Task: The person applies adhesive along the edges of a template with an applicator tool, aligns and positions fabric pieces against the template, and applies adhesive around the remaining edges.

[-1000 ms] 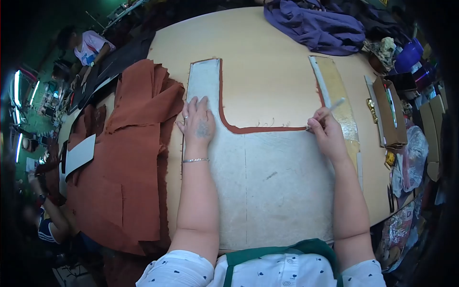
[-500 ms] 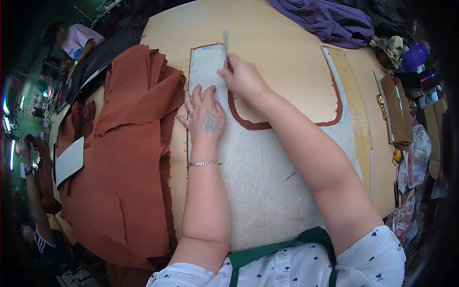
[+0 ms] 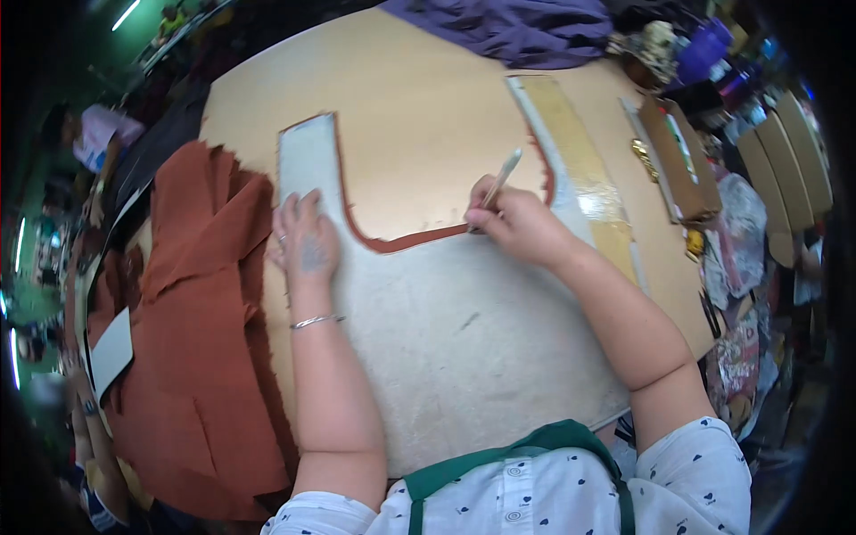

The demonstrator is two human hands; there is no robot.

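Note:
A large pale grey pattern piece with a deep U-shaped cut-out lies in front of me. Rust-brown fabric shows as a narrow band along the cut-out's edge. My left hand rests flat on the pattern's left strip, fingers spread toward its outer edge. In my right hand is a slim, light-coloured pen, pinched and tilted. Its lower end is at the bottom curve of the cut-out, right of centre; the fingers partly hide the tip.
Rust-brown cloth is heaped on the left, a white card on it. Purple cloth lies at the far edge. Along the right are a yellowish strip, a cardboard box and plastic bags. Other people are at the left.
My right hand has moved with the pen from the top of the left strip to the cut-out's bottom curve. My left hand stays on the strip. The camera view has shifted.

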